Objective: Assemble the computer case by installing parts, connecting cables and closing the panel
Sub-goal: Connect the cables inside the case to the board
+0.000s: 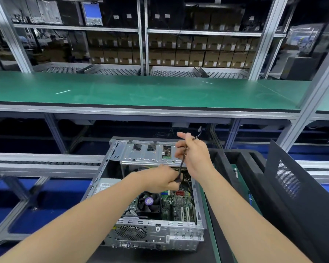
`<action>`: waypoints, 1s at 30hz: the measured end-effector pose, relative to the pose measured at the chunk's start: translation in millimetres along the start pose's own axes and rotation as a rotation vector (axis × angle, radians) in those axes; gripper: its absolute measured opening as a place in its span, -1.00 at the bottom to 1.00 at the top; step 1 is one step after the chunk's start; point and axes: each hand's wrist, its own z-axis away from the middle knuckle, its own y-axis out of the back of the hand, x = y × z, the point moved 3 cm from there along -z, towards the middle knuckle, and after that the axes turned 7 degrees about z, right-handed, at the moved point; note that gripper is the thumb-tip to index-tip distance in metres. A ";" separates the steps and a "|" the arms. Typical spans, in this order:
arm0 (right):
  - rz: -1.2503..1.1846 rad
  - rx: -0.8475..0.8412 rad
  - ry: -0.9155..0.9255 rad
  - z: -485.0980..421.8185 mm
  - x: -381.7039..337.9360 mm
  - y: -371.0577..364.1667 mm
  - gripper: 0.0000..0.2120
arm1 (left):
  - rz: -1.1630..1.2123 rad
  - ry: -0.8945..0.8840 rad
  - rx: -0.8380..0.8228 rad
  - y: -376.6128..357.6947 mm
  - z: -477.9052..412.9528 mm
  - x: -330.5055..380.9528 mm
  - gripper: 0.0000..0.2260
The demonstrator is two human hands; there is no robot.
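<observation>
An open computer case (179, 238) lies on its side in front of me, motherboard (177, 204) and black CPU fan (149, 203) showing. A silver drive cage (146, 153) spans its far end. A thin black cable (183, 160) runs up out of the case. My left hand (162, 179) pinches the cable's lower end over the board. My right hand (193, 154) grips the same cable higher up, and its free end (198, 132) sticks out past the fingers.
A black side panel (292, 186) with a vent grille leans upright at the right, next to black foam trays (241, 168). A green conveyor bench (141, 92) runs across behind the case. A roller track (46, 164) lies at the left. Shelves of boxes stand at the back.
</observation>
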 end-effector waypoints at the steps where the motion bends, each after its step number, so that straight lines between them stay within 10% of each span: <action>1: 0.013 0.028 -0.001 -0.9 1.2 2.3 -0.66 | 0.005 -0.007 0.011 -4.4 1.3 -2.7 -0.69; 15: 0.166 -0.087 -0.088 4.9 26.1 4.0 -0.51 | 0.938 0.202 0.221 -14.0 19.2 -67.2 -0.75; 21: 0.171 -0.065 -0.254 14.1 67.6 -7.5 -0.54 | 0.740 0.288 0.598 -10.1 6.4 -57.6 -0.76; 25: 0.396 0.044 -0.297 21.7 90.8 -6.4 -0.56 | 1.142 0.309 0.786 -19.0 3.9 -47.4 -0.79; 30: 0.785 0.194 -0.215 34.9 104.8 -1.5 -0.60 | 1.071 0.371 0.727 -41.5 -10.3 -38.2 -0.73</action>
